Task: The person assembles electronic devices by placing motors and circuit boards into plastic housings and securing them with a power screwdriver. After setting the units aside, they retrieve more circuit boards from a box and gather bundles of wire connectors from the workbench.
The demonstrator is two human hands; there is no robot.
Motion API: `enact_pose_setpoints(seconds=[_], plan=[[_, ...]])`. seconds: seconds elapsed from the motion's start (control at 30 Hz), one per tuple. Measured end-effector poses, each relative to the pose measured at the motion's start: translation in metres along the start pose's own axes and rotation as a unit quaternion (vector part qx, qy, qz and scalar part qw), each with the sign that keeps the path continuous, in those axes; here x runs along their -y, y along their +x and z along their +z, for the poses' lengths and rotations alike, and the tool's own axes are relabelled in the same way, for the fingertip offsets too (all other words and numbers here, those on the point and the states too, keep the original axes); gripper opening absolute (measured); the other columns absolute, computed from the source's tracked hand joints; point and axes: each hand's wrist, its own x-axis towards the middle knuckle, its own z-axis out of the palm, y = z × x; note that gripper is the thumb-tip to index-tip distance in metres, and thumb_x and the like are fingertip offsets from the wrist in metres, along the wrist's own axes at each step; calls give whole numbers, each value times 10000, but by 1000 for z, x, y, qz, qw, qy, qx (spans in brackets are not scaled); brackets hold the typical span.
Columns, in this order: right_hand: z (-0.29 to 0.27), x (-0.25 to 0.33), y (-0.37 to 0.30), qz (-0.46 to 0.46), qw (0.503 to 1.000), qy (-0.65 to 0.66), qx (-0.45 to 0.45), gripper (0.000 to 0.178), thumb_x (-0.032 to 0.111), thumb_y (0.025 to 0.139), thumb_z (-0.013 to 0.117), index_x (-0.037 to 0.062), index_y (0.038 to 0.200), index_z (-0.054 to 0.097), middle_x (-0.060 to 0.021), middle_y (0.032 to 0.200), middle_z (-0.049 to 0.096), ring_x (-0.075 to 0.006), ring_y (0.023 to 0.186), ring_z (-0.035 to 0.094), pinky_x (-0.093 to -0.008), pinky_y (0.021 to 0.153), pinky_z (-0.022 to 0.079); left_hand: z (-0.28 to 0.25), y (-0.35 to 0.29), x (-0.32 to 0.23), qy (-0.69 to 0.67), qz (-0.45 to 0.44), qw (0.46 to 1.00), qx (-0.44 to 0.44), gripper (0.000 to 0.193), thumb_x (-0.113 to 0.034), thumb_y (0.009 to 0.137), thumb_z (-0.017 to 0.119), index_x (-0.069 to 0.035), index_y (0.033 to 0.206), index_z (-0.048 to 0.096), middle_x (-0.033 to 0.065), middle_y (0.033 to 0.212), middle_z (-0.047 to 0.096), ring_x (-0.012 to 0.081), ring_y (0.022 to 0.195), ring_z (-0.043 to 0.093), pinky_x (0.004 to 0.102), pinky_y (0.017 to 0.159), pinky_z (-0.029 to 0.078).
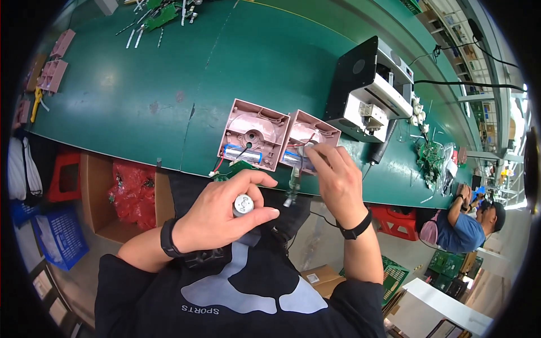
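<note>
My left hand [209, 218] is curled round a small silver motor [243, 204], its round end face turned up, just off the table's front edge. Two open pink plastic housings [230, 130] lie side by side at that edge. Inside the left one is a blue-wrapped cylindrical battery [236, 152] with wires, and a green circuit board [241, 167] sits at its near side. Over the right-hand housing [333, 135], my right hand [342, 183] is closed in a pinch near thin wires; its fingertips hide what they grip. A narrow circuit board [294, 183] hangs below that housing.
A black-and-white bench machine [369, 93] stands on the green table [141, 84] to the right, with a black-handled tool [381, 149] beside it. Board clusters [431, 160] lie farther right. A carton with red bags [132, 194] stands below left. A co-worker [468, 228] sits at far right.
</note>
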Motion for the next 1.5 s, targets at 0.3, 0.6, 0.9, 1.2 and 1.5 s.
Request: enact_pose_setpoints(seconds=[0.3,0.6,0.9,1.2,1.5], plan=[[-11,30,-8,65,986,115,-101,329,-30,768,744,20,1090,702,-114,1038,695,-261,821,667,-356,680,541,-4,-13,2,-293,-21,955,47,354,-65,1011,612,-1,1349,528,95,1277,621,171,1125,639,346,968,532],[2,97,-7,48,969,218,-106,272,-31,766,817,7,1008,699,-142,961,711,-236,710,692,-331,623,545,12,-7,10,-338,1,941,-13,466,22,1009,567,-2,1456,439,150,1369,580,219,1272,586,378,1068,492],[-17,81,-13,132,934,330,-42,232,-34,771,797,6,979,704,-122,917,704,-262,735,681,-333,635,542,-12,-12,8,-277,-23,960,27,413,12,971,634,30,1378,562,118,1298,594,217,1255,595,366,1032,509],[-18,79,-13,120,919,375,-16,103,-2,918,685,-2,1021,671,-109,912,717,-202,726,662,-308,642,525,-16,-14,-1,56,48,995,74,351,-58,891,760,12,1217,652,109,1190,620,222,1108,644,327,925,537],[-43,80,-11,268,774,564,108,55,27,979,641,-16,1012,652,-28,698,671,-69,612,591,-233,560,461,-25,-15,-14,41,68,982,169,340,-102,904,761,-32,1222,663,111,1080,653,259,1021,657,360,887,536]])
